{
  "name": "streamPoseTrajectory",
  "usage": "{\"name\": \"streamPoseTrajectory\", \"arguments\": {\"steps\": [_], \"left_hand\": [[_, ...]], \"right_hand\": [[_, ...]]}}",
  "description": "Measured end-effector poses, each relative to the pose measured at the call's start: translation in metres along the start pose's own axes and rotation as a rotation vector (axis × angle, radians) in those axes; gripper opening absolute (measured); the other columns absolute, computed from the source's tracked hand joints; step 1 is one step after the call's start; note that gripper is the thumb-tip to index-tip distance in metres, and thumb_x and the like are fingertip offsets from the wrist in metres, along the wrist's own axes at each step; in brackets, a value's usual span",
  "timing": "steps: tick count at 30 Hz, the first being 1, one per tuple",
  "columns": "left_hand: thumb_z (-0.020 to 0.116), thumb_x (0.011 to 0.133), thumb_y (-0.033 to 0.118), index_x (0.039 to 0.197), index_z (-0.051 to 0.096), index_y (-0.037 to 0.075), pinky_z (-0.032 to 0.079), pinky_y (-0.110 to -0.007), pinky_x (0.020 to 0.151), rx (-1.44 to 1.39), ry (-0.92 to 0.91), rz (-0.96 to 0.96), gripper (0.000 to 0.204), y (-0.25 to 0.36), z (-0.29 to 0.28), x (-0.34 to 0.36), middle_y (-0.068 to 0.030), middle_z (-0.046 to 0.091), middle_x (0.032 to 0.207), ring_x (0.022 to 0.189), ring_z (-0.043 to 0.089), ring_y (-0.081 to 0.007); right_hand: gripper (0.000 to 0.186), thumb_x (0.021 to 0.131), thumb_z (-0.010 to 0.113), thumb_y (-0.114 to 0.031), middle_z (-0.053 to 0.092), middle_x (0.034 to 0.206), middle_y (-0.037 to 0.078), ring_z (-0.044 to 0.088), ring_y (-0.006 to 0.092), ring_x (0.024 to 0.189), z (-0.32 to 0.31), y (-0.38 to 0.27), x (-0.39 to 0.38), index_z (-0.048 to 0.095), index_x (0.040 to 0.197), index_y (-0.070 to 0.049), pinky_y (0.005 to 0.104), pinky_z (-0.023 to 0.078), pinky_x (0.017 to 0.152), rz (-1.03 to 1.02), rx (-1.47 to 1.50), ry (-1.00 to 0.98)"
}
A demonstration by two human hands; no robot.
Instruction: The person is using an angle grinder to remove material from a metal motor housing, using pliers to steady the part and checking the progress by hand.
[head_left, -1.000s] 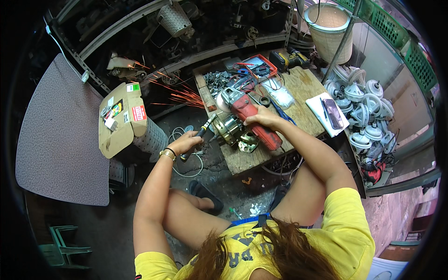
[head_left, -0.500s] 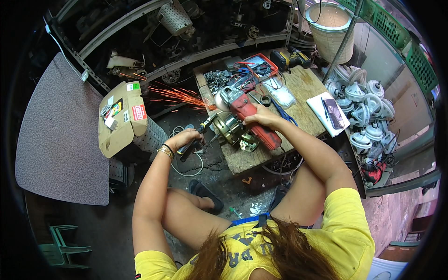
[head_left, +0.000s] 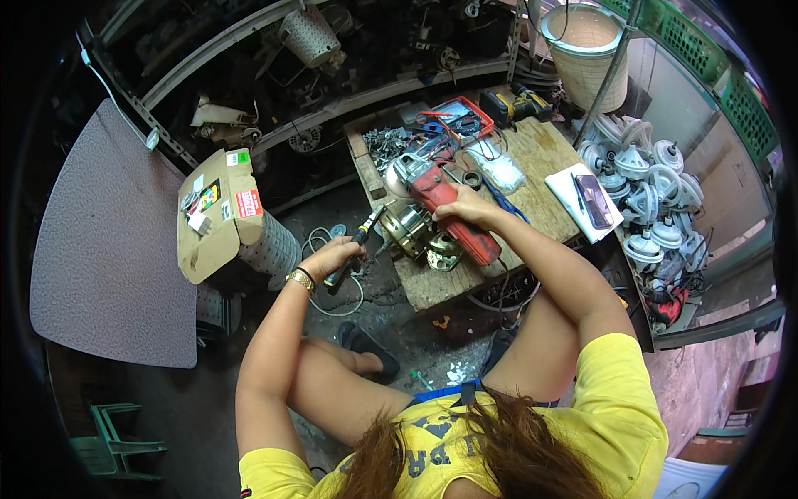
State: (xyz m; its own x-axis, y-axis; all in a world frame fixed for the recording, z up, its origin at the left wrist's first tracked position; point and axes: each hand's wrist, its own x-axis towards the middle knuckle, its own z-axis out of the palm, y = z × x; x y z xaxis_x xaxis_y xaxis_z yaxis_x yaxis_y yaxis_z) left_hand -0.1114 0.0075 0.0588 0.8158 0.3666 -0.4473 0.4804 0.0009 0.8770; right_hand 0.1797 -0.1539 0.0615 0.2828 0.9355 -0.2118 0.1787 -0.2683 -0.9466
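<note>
My right hand is wrapped round the body of a red angle grinder, which lies slanted over the wooden bench with its disc toward the far left. In my closed left hand is a slim hand tool with a black and yellow handle; it looks like a screwdriver, but its exact kind is unclear. Its thin metal tip points up, close to the grinder's disc. Below the grinder, a round brass-coloured metal motor part rests at the bench's left edge, partly hidden by the grinder.
The wooden bench holds loose screws, a red tray, a yellow-black drill and a phone on white paper. White plastic pulleys pile up at right. A cardboard box stands left. A cable loops on the floor.
Orange sparks that flew leftward from the grinder's disc are gone. The tool's tip in my left hand has shifted slightly; my right hand keeps its place on the grinder.
</note>
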Motion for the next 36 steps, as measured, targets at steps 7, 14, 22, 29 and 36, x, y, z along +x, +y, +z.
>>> {"name": "streamPoseTrajectory", "arguments": {"steps": [7, 14, 22, 29, 36], "left_hand": [[0.058, 0.084, 0.028, 0.081, 0.059, 0.005, 0.039, -0.025, 0.061, 0.254, 0.122, 0.040, 0.024, -0.006, 0.016, -0.004, 0.0030, 0.053, 0.073, 0.066, 0.048, -0.0076], [0.058, 0.085, 0.023, 0.081, 0.056, 0.002, 0.042, -0.027, 0.064, 0.289, 0.196, 0.156, 0.021, -0.026, 0.023, 0.004, -0.0002, 0.053, 0.074, 0.067, 0.049, -0.0109], [0.058, 0.084, 0.021, 0.083, 0.054, 0.000, 0.042, -0.029, 0.069, 0.400, 0.225, 0.276, 0.021, -0.033, 0.022, 0.006, -0.0022, 0.049, 0.077, 0.072, 0.050, -0.0132], [0.060, 0.079, 0.025, 0.078, 0.055, -0.004, 0.042, -0.038, 0.077, 0.327, 0.257, 0.319, 0.030, -0.041, 0.027, 0.007, -0.0125, 0.051, 0.088, 0.082, 0.053, -0.0278], [0.059, 0.074, 0.025, 0.087, 0.057, -0.005, 0.043, -0.046, 0.086, 0.748, 0.419, 0.443, 0.033, -0.009, 0.023, 0.002, -0.0218, 0.051, 0.104, 0.097, 0.054, -0.0413]], "right_hand": [[0.065, 0.064, 0.079, -0.015, 0.063, 0.101, 0.010, 0.062, 0.0185, 0.087, -0.001, -0.007, -0.007, 0.052, 0.121, 0.001, 0.0316, 0.050, 0.082, 0.022, 0.021, -0.030], [0.066, 0.064, 0.078, -0.015, 0.062, 0.103, 0.010, 0.061, 0.0185, 0.089, 0.001, -0.004, -0.007, 0.051, 0.122, 0.001, 0.0318, 0.050, 0.083, 0.037, 0.049, -0.062], [0.063, 0.065, 0.078, -0.016, 0.062, 0.102, 0.010, 0.061, 0.0183, 0.088, -0.002, 0.001, 0.000, 0.052, 0.120, 0.000, 0.0321, 0.051, 0.081, 0.028, 0.058, -0.065], [0.058, 0.067, 0.076, -0.021, 0.062, 0.099, 0.008, 0.061, 0.0165, 0.084, -0.013, -0.023, -0.009, 0.054, 0.117, -0.002, 0.0314, 0.051, 0.077, 0.016, 0.106, 0.009], [0.057, 0.066, 0.078, -0.021, 0.062, 0.097, 0.010, 0.061, 0.0177, 0.082, -0.042, -0.019, -0.022, 0.054, 0.114, -0.002, 0.0328, 0.052, 0.072, 0.008, 0.181, 0.074]]}}
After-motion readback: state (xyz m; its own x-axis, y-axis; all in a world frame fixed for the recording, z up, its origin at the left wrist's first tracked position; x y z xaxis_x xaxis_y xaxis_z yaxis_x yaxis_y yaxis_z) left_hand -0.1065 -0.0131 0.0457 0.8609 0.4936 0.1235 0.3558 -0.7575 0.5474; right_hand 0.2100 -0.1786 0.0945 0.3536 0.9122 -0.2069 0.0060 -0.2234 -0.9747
